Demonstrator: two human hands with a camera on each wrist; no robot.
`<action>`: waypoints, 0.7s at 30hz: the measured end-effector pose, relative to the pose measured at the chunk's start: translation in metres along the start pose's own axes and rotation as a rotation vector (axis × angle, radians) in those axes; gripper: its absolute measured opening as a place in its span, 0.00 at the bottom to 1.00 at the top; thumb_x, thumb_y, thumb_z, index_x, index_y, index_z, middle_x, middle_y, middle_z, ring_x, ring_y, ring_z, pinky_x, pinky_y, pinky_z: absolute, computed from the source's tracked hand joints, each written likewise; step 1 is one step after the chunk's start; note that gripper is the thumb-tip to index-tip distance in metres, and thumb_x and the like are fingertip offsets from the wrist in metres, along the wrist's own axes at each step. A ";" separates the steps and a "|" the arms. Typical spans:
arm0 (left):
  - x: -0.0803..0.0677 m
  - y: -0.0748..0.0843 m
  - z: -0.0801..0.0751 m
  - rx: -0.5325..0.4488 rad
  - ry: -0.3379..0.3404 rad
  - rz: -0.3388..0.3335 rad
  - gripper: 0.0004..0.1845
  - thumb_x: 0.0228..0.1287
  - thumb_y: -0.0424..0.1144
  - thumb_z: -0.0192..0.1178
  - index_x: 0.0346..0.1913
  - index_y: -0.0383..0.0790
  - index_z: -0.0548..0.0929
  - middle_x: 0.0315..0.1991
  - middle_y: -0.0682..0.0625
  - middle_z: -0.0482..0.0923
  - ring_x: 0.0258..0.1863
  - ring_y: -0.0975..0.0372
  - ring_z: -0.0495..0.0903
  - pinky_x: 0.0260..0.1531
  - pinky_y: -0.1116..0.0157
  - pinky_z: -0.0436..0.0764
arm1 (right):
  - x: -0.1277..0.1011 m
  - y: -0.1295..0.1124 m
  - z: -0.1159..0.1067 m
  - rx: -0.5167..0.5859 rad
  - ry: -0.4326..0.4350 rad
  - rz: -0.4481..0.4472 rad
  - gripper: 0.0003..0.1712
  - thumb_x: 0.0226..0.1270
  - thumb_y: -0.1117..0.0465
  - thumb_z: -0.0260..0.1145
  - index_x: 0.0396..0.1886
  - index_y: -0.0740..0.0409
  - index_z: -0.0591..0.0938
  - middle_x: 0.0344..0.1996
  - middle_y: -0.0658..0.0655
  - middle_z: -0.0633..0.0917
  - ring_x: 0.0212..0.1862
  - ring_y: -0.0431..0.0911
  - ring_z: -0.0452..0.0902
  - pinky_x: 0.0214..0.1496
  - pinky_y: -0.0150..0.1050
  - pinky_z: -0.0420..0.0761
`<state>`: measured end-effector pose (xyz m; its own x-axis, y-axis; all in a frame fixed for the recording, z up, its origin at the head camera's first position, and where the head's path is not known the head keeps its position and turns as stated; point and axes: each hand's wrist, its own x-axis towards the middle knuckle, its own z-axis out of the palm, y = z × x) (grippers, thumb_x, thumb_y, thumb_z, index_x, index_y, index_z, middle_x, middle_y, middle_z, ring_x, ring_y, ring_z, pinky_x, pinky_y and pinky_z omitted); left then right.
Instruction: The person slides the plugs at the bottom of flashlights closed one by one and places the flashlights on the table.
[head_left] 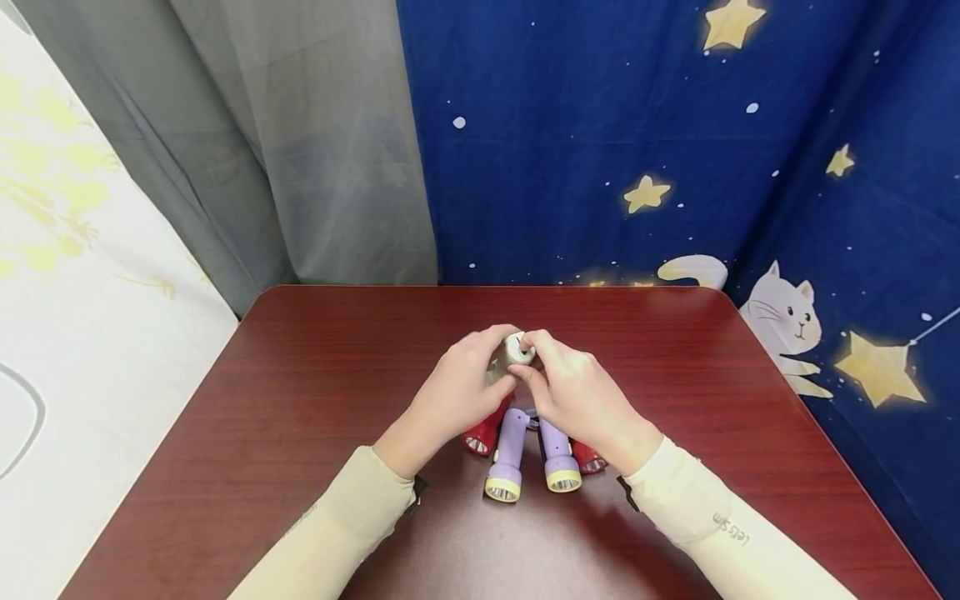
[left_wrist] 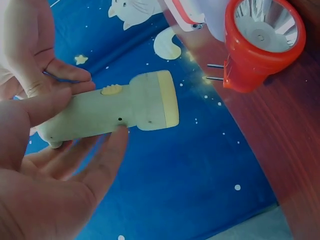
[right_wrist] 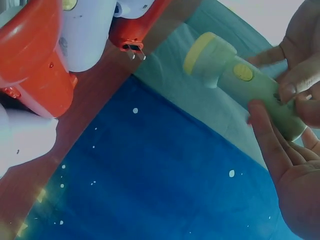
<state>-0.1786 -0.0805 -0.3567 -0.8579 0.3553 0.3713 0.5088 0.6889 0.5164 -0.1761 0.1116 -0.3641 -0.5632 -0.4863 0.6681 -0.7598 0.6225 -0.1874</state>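
Observation:
My left hand (head_left: 461, 383) holds a pale green flashlight (left_wrist: 112, 111) with a yellow rim and a ribbed yellow switch (left_wrist: 111, 89). Its thumb and fingers lie around the body. Against the flashlight's tail end, which faces up in the head view, the thumb and index finger of my right hand (head_left: 581, 392) close in a pinch. In the head view the hands hide most of the flashlight. Just below them on the table lie two purple flashlights (head_left: 510, 450) with yellow rims, between two partly covered red flashlights (head_left: 480, 437).
The dark red wooden table (head_left: 315, 375) runs back to a grey curtain (head_left: 337, 167) and a blue starry curtain (head_left: 540, 150). Two metal prongs (left_wrist: 215, 78) stick out of a red flashlight in the left wrist view. White patterned cloth (head_left: 90, 317) hangs at the left.

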 end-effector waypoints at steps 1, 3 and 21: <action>0.000 0.000 -0.001 -0.004 0.001 0.023 0.28 0.65 0.34 0.73 0.67 0.43 0.79 0.57 0.45 0.86 0.54 0.53 0.85 0.52 0.54 0.89 | 0.000 0.000 -0.001 0.009 -0.010 0.013 0.22 0.69 0.62 0.76 0.55 0.61 0.76 0.31 0.55 0.85 0.26 0.43 0.84 0.31 0.34 0.87; 0.001 -0.001 -0.002 -0.018 0.004 0.070 0.30 0.65 0.32 0.72 0.70 0.41 0.78 0.59 0.43 0.85 0.56 0.52 0.84 0.55 0.53 0.88 | 0.001 -0.001 -0.002 0.019 -0.030 0.040 0.24 0.71 0.61 0.75 0.59 0.61 0.74 0.33 0.56 0.86 0.28 0.44 0.85 0.33 0.35 0.88; 0.009 -0.043 -0.020 -0.034 0.138 -0.102 0.30 0.60 0.40 0.80 0.64 0.41 0.81 0.53 0.45 0.87 0.43 0.53 0.84 0.47 0.56 0.85 | -0.003 0.002 -0.001 0.102 -0.115 0.180 0.14 0.70 0.60 0.76 0.45 0.56 0.77 0.36 0.54 0.90 0.31 0.40 0.84 0.35 0.34 0.87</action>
<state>-0.2066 -0.1192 -0.3601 -0.8884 0.1929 0.4166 0.4236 0.6944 0.5817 -0.1758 0.1149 -0.3659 -0.7214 -0.4432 0.5322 -0.6695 0.6430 -0.3720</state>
